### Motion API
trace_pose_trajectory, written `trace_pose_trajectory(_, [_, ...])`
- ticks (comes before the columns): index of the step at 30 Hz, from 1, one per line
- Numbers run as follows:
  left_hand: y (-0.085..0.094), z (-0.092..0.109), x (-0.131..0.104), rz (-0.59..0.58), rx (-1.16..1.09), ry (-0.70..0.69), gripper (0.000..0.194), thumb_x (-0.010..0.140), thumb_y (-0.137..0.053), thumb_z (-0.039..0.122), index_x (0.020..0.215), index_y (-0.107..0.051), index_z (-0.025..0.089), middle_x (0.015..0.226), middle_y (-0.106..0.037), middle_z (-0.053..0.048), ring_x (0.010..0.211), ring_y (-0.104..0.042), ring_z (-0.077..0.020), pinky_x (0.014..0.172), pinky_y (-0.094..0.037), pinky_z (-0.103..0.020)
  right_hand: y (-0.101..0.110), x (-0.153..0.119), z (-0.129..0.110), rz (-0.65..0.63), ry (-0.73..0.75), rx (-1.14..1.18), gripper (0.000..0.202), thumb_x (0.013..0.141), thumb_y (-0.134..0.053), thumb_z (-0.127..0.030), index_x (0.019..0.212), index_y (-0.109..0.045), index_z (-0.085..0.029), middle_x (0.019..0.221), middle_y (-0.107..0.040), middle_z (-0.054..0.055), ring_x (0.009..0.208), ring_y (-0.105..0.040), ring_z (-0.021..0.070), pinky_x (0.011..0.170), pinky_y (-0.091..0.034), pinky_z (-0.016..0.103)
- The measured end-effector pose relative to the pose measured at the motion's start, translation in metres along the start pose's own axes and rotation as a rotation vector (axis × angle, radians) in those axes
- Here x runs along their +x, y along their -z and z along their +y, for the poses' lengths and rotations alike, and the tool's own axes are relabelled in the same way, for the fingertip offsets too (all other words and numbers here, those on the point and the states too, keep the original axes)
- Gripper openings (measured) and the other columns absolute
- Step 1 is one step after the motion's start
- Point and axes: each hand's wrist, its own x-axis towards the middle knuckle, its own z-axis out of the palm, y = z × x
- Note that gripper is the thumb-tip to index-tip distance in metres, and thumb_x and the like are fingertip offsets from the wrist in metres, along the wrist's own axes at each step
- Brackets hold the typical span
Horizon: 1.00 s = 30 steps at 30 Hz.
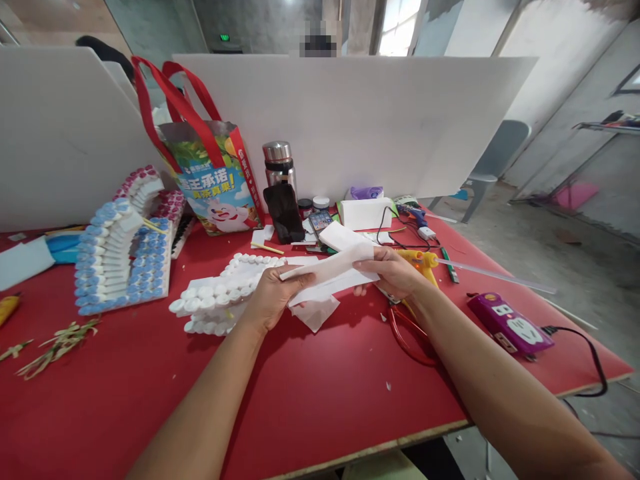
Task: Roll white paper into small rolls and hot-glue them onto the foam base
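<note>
A folded strip of white paper (333, 275) is stretched between my two hands above the red table. My left hand (274, 293) pinches its left end, thumb on top. At the other end, my right hand (393, 272) grips it between thumb and fingers. Beneath the strip lies a loose piece of thin white paper (316, 313). Left of my left hand stands a white structure (215, 293) edged with rounded white pieces. Close beyond my right hand is a yellow glue gun (425, 260) with a long clear glue stick. Red-handled pliers (407, 333) lie partly under my right forearm.
A blue-and-white craft piece (125, 260) and a shopping bag (215, 180) stand at the left. Behind are a steel flask (278, 163), a dark phone (284, 213) and a white partition (360, 127). A purple power box (510, 327) with a cable sits right.
</note>
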Motion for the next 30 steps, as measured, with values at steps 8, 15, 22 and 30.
trace_pose_trajectory(8, [0.004,0.0,0.003,-0.055,-0.032,-0.096,0.017,0.063,-0.083,0.02,0.08,-0.084,0.02,0.079,-0.07,-0.005,0.053,-0.049,-0.0078,0.048,-0.04,-0.024,0.011,0.0,-0.001,0.036,0.019,0.044,0.01,0.079,-0.069,-0.022,0.085,-0.072,-0.015,0.058,-0.068,0.002,0.043,-0.063,0.0144,0.042,-0.049,0.022])
trace_pose_trajectory(15, [0.007,-0.002,0.002,-0.131,-0.01,-0.127,0.015,0.065,-0.074,0.014,0.076,-0.083,0.02,0.083,-0.063,-0.006,0.066,-0.049,-0.0115,0.054,-0.037,-0.023,0.004,0.001,-0.006,0.056,0.036,0.09,0.006,0.074,-0.068,-0.02,0.072,-0.064,-0.017,0.05,-0.053,-0.004,0.036,-0.052,0.0099,0.037,-0.038,0.02])
trace_pose_trajectory(22, [0.009,0.006,-0.003,-0.229,-0.01,-0.085,0.027,0.067,-0.063,0.023,0.082,-0.084,0.015,0.094,-0.065,-0.011,0.075,-0.056,-0.0182,0.059,-0.045,-0.028,0.004,0.003,-0.005,0.059,0.043,0.101,0.003,0.073,-0.064,-0.018,0.071,-0.063,-0.016,0.049,-0.051,-0.004,0.034,-0.046,0.0083,0.036,-0.036,0.02])
trace_pose_trajectory(30, [0.005,0.008,-0.005,-0.263,0.08,0.096,0.022,0.077,-0.078,0.04,0.074,-0.07,0.019,0.07,-0.065,-0.004,0.059,-0.058,-0.0158,0.053,-0.041,-0.025,-0.003,0.001,-0.008,0.039,0.025,0.046,0.009,0.069,-0.059,-0.016,0.061,-0.063,-0.014,0.049,-0.053,-0.001,0.031,-0.04,0.0057,0.031,-0.029,0.018])
